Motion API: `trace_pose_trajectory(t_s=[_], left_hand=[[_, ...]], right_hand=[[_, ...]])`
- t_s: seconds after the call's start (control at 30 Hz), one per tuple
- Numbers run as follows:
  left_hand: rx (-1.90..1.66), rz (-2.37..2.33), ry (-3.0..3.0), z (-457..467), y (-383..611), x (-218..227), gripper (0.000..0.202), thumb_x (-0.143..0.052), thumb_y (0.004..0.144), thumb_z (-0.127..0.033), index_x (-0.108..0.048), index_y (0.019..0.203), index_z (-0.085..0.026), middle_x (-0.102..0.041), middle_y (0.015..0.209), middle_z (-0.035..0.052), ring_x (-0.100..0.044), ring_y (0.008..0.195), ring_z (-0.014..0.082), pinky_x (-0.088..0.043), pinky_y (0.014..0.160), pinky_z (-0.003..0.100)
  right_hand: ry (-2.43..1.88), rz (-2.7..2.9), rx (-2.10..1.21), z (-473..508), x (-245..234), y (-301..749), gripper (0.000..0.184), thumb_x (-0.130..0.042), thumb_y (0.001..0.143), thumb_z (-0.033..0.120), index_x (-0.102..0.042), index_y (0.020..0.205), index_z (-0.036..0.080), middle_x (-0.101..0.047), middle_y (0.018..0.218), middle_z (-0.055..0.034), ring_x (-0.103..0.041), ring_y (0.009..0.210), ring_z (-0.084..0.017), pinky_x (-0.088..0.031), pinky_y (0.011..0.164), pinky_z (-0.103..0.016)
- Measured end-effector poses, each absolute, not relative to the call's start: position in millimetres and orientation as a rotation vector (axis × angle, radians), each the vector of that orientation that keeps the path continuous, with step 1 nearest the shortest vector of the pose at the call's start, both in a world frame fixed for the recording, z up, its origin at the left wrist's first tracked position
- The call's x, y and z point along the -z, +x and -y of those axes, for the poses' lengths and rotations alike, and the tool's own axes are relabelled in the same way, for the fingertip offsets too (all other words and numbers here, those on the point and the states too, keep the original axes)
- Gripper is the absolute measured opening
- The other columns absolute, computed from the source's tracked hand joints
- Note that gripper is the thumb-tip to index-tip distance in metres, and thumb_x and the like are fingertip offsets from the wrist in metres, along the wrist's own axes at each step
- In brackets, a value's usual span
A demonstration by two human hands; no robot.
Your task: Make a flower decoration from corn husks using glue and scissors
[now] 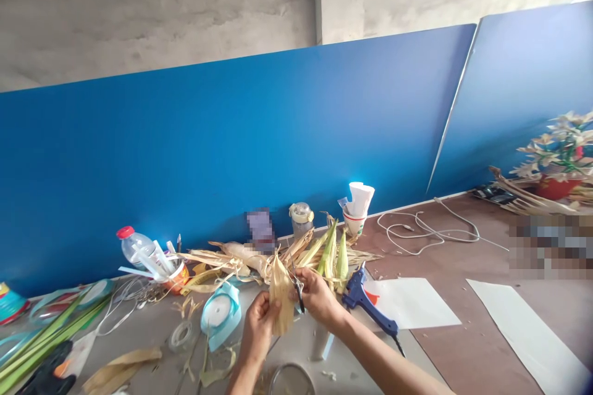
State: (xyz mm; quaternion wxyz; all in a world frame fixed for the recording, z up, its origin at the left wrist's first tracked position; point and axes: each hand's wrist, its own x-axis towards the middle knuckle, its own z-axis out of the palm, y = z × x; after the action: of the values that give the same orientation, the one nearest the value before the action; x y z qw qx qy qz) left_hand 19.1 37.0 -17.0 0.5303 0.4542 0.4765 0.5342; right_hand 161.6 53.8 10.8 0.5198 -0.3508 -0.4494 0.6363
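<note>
So the dry husk (280, 293) is pretty much upright lengthwise between the left hand (259, 322), pinching it low down, and the right hand (318, 298), curled round scissors (299, 296) near its right edge.

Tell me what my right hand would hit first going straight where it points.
Probably the dry husk your left hand holds, beside the scissors in your right hand, though depth is unclear.
</note>
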Motion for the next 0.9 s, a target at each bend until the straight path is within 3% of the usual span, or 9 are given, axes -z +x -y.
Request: trace_pose_trajectory(t_s=[0.27,0.57,0.7,0.9], left_hand=[[-1.397,-1.277,1.17,-34.8,16.4,16.3,0.037,-0.062,0.067,-0.055,-0.059,0.071,-0.018,-0.056,0.059,-0.0008,-0.046,0.053,0.013,-0.035,0.048,0.021],[-1.145,-0.903,0.863,-32.2,17.8,3.8,0.027,-0.074,0.063,-0.034,-0.064,0.083,-0.016,-0.062,0.07,-0.0001,-0.05,0.056,0.008,-0.037,0.049,0.017],[-1.235,-0.843,0.826,-35.8,17.0,9.4,0.02,-0.074,0.064,-0.032,-0.064,0.071,-0.016,-0.061,0.064,-0.0011,-0.051,0.057,0.0074,-0.039,0.054,0.017],[-1.365,-0.865,0.697,-38.6,19.7,15.9,0.026,-0.075,0.062,-0.031,-0.063,0.08,-0.018,-0.066,0.08,0.0021,-0.059,0.068,0.0131,-0.046,0.061,0.024]], right_hand=[[-0.756,1.125,-1.394,-56.9,0.5,157.8,0.028,-0.066,0.061,0.018,-0.055,0.087,0.018,-0.064,0.075,-0.0005,-0.061,0.072,-0.017,-0.045,0.06,-0.025],[-0.74,1.024,-1.399,-59.4,-2.9,163.7,0.031,-0.071,0.06,0.024,-0.055,0.086,0.018,-0.066,0.08,-0.0023,-0.062,0.074,-0.019,-0.046,0.059,-0.026],[-0.758,1.031,-1.38,-58.4,-4.7,163.3,0.032,-0.071,0.06,0.024,-0.055,0.087,0.019,-0.065,0.079,-0.0025,-0.062,0.074,-0.019,-0.045,0.057,-0.025],[-0.737,1.11,-1.312,-56.1,-2.9,161.2,0.027,-0.067,0.066,0.021,-0.056,0.09,0.019,-0.065,0.084,-0.004,-0.062,0.079,-0.019,-0.046,0.06,-0.025]])
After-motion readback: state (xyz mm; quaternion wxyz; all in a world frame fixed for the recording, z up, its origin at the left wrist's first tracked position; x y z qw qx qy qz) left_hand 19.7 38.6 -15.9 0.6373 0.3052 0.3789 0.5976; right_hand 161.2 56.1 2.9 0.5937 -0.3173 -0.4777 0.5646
